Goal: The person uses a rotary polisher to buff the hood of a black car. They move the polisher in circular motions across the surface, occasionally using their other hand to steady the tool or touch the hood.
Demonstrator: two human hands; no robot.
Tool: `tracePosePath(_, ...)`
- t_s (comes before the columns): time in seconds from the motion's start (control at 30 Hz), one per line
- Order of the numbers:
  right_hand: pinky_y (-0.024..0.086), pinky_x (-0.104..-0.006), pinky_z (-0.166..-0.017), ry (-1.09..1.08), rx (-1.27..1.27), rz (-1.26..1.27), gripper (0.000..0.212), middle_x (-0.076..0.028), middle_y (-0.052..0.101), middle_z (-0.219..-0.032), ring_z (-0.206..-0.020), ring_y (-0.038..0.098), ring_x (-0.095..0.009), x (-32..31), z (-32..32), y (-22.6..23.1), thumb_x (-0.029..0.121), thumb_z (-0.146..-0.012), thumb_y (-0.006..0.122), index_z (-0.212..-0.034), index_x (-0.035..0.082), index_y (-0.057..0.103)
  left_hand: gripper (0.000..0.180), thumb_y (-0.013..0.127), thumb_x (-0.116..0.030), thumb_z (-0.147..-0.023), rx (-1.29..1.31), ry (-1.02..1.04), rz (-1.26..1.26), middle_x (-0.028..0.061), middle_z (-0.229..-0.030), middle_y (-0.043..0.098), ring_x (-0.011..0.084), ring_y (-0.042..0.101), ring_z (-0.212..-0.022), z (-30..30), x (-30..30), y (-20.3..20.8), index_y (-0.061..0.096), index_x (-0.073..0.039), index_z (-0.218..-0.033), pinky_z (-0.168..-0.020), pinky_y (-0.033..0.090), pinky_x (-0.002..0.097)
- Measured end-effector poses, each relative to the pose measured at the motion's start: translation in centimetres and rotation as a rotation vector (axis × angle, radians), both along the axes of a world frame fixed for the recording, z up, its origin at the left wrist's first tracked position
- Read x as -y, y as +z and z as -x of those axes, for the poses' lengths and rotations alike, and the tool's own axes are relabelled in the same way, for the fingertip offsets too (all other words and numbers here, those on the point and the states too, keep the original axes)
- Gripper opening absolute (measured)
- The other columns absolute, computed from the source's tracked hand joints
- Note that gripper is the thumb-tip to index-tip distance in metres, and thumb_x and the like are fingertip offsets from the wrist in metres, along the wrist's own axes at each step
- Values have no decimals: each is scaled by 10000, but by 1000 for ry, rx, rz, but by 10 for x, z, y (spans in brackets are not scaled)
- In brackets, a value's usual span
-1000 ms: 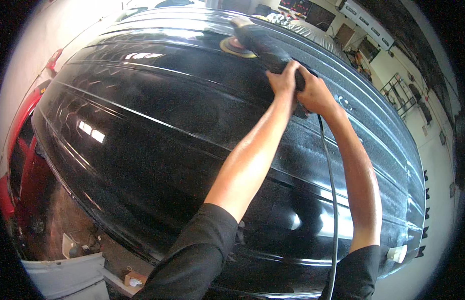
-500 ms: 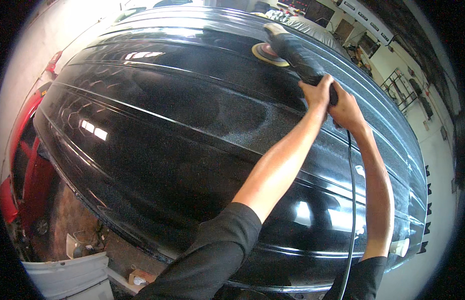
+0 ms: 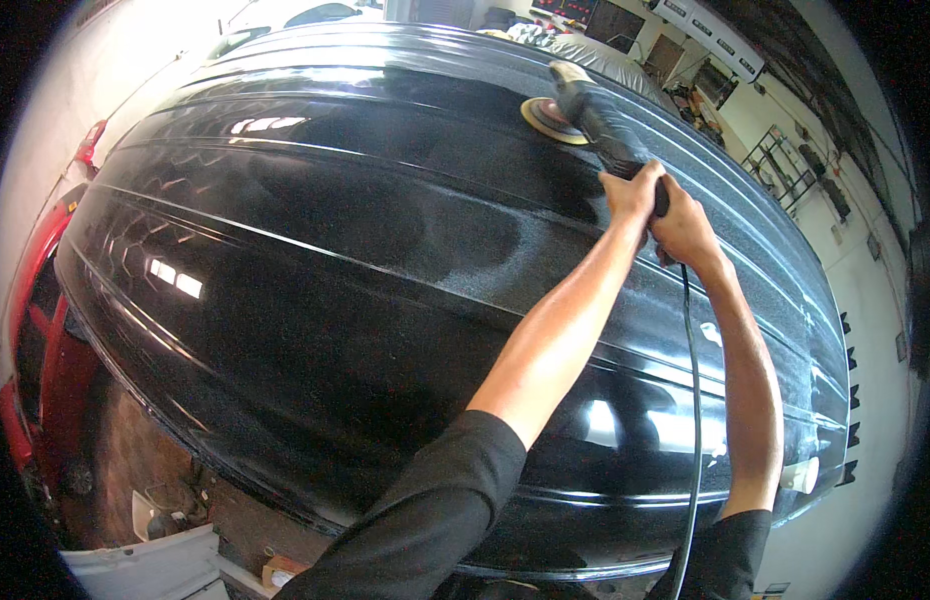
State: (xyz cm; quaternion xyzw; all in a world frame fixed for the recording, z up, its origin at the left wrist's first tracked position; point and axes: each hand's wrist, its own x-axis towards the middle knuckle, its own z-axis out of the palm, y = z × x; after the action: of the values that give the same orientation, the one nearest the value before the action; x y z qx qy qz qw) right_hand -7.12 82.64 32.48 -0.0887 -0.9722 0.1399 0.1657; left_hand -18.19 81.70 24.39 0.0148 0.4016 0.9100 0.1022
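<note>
"Okay, polisher [image 3: 607, 128] where?"
"Upper right of the glossy black ribbed panel [image 3: 355, 310], round pad [image 3: 547, 122] down on the surface."
"Fingers?"
"Curled round its handle [image 3: 662, 199], both hands. Left hand [image 3: 632, 194] forward, right hand [image 3: 685, 228] just behind."
"Nearby?"
"Black cord [image 3: 695, 380] running down beside the right forearm [image 3: 753, 390]; whitish haze [image 3: 525, 245] on panel; red vehicle [image 3: 45, 235] far left."

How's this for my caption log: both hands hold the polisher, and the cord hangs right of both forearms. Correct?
Not quite: the head view shows the cord hanging between the left forearm and right forearm. The left hand and right hand do hold the polisher.
</note>
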Motion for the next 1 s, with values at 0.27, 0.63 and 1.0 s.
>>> tracePosePath(0.27, 554, -436, -518, 213, -31, -65, 590, -306, 687, -933, -602, 705, -332, 23, 55, -7, 66, -826, 569, -1390, -16, 416, 1041, 841, -366, -601, 44, 75, 58, 322, -1265, 555, 369, 619, -1113, 28, 72, 15, 344, 164, -1347, -968, 508, 403)
tracePosePath(0.63, 551, -435, -832, 263, 135, -22, 708, -367, 627, -1155, -966, 691, -427, 117, 135, 1, 122, -789, 562, -1443, -64, 364, 584, 774, -181, -705, 93, 44, -164, 180, -1026, 637, 284, 648, -861, 78, 188, 31, 515, 68, -1165, -727, 534, 462)
tracePosePath(1.0, 499, -412, -974, 354, 232, -89, 655, -332, 628, -1203, -1140, 636, -404, 180, 193, 1, 164, -790, 593, -1363, -111, 434, 518, 792, -236, -706, -13, 175, -185, 162, -1015, 660, 286, 659, -846, 133, 250, 14, 618, 54, -1098, -732, 539, 452)
